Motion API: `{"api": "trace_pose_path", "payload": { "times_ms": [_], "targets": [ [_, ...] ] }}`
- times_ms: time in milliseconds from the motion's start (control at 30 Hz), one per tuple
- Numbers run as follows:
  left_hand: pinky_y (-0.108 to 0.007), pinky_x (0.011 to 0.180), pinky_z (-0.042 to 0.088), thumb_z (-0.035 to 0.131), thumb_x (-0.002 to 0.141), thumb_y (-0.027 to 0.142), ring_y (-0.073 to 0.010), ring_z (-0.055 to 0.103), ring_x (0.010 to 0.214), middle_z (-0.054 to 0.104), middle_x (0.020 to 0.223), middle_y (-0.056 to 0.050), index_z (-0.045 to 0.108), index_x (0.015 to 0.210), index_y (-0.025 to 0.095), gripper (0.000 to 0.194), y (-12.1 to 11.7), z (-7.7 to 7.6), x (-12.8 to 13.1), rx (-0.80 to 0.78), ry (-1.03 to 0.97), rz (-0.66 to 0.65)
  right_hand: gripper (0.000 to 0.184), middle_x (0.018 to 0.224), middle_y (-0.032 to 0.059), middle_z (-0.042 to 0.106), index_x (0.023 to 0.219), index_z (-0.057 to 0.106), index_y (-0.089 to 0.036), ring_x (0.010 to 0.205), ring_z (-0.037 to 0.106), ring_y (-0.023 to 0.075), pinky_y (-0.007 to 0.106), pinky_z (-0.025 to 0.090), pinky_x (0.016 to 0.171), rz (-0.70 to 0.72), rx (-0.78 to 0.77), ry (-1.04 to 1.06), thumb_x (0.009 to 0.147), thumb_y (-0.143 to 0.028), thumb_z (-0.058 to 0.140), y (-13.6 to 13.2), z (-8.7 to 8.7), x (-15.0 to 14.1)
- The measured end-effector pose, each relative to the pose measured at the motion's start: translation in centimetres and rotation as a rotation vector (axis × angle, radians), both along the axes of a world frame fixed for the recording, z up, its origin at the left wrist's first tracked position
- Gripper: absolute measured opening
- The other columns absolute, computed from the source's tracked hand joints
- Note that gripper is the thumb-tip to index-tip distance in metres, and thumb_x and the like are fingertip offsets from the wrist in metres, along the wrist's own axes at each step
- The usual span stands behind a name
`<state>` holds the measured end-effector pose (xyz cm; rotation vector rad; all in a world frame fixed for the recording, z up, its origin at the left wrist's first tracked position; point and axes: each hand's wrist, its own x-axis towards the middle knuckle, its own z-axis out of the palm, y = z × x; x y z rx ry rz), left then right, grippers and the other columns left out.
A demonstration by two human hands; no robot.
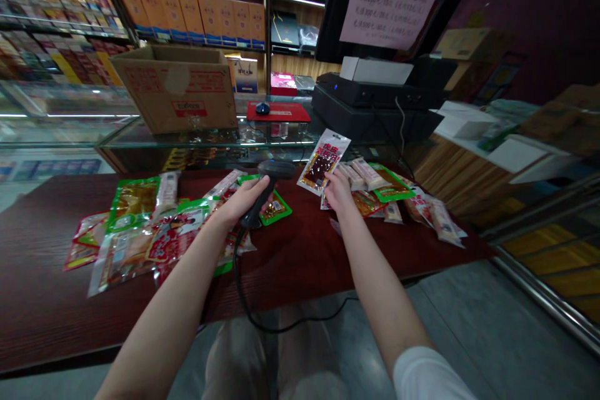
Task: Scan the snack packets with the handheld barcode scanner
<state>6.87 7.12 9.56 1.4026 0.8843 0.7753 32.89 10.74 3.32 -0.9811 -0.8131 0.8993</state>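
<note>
Along the far edge of the counter [300, 262], near its middle, a right hand [338, 190] is pinching the lower right side of a snack packet [323, 162] between thumb and fingers. The left hand [247, 199] is wrapping its fingers around the handle of a black scanner [276, 168], whose head is lying to the left of the packet, apart from it. The step in hand appears to be presenting the packet for scanning; the next move would be calling for a printed code turned squarely toward the scanner head, with the fingers clear of it.

Large red characters on the packet are reading 虎皮, those below being too blurred to tell. Toward the left corner, more packets [175, 237] are overlapping in a loose pile; toward the right corner, a second pile [391, 184] is spreading. The cable [239, 287] is looping over the near edge.

Behind the counter, a pink notice [394, 0] is showing handwritten lines with 200元, 300元 and 500元. A cardboard box [173, 87] is bearing red print and a red label, its brand not being legible.
</note>
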Motion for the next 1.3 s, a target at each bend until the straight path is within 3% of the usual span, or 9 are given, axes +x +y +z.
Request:
{"api": "trace_pose_path", "payload": {
  "times_ms": [267, 667, 800, 900, 1000, 1100, 1200, 1300],
  "targets": [
    [-0.022, 0.041, 0.033, 0.059, 0.072, 0.078, -0.0088, 0.044, 0.041, 0.052, 0.051, 0.001, 0.054, 0.072, 0.017, 0.061, -0.4, -0.4, 0.8, 0.041, 0.014, -0.056, 0.027, 0.094, -0.0031, 0.069, 0.095, 0.058, -0.024, 0.088, 0.067, 0.0135, 0.033, 0.056, 0.086, 0.004, 0.017, 0.097, 0.069, -0.021, 0.065, -0.4, 0.2, -0.7],
    [-0.022, 0.04, 0.033, 0.061, 0.071, 0.077, -0.0083, 0.044, 0.041, 0.052, 0.051, 0.002, 0.052, 0.073, 0.018, 0.061, -0.9, -0.4, 1.6, 0.026, -0.029, -0.095, 0.03, 0.108, 0.0014, 0.069, 0.104, 0.054, -0.026, 0.101, 0.067, 0.0166, 0.037, 0.056, 0.087, 0.053, 0.042, -0.079, 0.075, -0.029, 0.06, -0.4, 0.1, -1.6],
    [-0.021, 0.039, 0.032, 0.062, 0.071, 0.077, -0.0079, 0.043, 0.04, 0.053, 0.053, 0.003, 0.055, 0.079, 0.016, 0.062, -0.7, -0.3, 1.1, -0.007, -0.064, -0.069, 0.03, 0.108, 0.0067, 0.07, 0.106, 0.06, -0.02, 0.099, 0.067, 0.0209, 0.038, 0.054, 0.09, -0.085, 0.037, -0.427, 0.078, -0.029, 0.055, -0.3, -0.2, -0.4],
    [-0.021, 0.039, 0.035, 0.061, 0.073, 0.077, -0.0085, 0.045, 0.041, 0.053, 0.053, 0.002, 0.055, 0.077, 0.016, 0.061, -0.2, -0.1, 0.1, -0.035, -0.042, -0.012, 0.046, 0.112, 0.0137, 0.07, 0.124, 0.058, -0.014, 0.104, 0.065, 0.0262, 0.043, 0.05, 0.097, -0.26, -0.095, -0.793, 0.079, -0.016, 0.051, -0.3, -0.3, 1.0],
    [-0.021, 0.039, 0.037, 0.061, 0.077, 0.073, -0.009, 0.047, 0.041, 0.055, 0.055, 0.001, 0.054, 0.074, 0.016, 0.057, 0.6, 0.0, -1.1, -0.054, -0.06, 0.103, 0.059, 0.121, 0.0215, 0.065, 0.14, 0.048, -0.008, 0.113, 0.062, 0.032, 0.047, 0.045, 0.101, -0.37, -0.257, -1.098, 0.081, -0.006, 0.045, -0.8, -0.5, 1.8],
    [-0.02, 0.038, 0.037, 0.065, 0.079, 0.066, -0.0089, 0.048, 0.041, 0.057, 0.057, 0.0, 0.055, 0.077, 0.016, 0.051, 1.6, -0.1, -2.4, -0.078, -0.103, 0.245, 0.055, 0.138, 0.0257, 0.053, 0.136, 0.054, -0.007, 0.126, 0.052, 0.0348, 0.049, 0.04, 0.105, -0.435, -0.307, -1.318, 0.083, -0.002, 0.04, -1.5, -0.4, 1.4],
    [-0.02, 0.038, 0.038, 0.065, 0.082, 0.062, -0.0086, 0.048, 0.04, 0.058, 0.059, 0.001, 0.056, 0.082, 0.015, 0.047, 2.5, -0.3, -3.4, -0.137, -0.154, 0.31, 0.045, 0.147, 0.0198, 0.047, 0.126, 0.063, -0.012, 0.136, 0.042, 0.0327, 0.049, 0.033, 0.111, -0.373, -0.2, -1.509, 0.087, -0.006, 0.042, -2.2, -0.1, 0.2],
    [-0.02, 0.037, 0.04, 0.06, 0.087, 0.059, -0.0085, 0.048, 0.04, 0.058, 0.059, 0.0, 0.056, 0.084, 0.014, 0.045, 2.9, -0.5, -3.9, -0.163, -0.203, 0.318, 0.028, 0.135, 0.0113, 0.061, 0.111, 0.072, -0.019, 0.127, 0.051, 0.0291, 0.05, 0.03, 0.113, -0.147, -0.199, -1.636, 0.092, -0.022, 0.051, -2.8, 0.1, -0.7]
  ]
}}
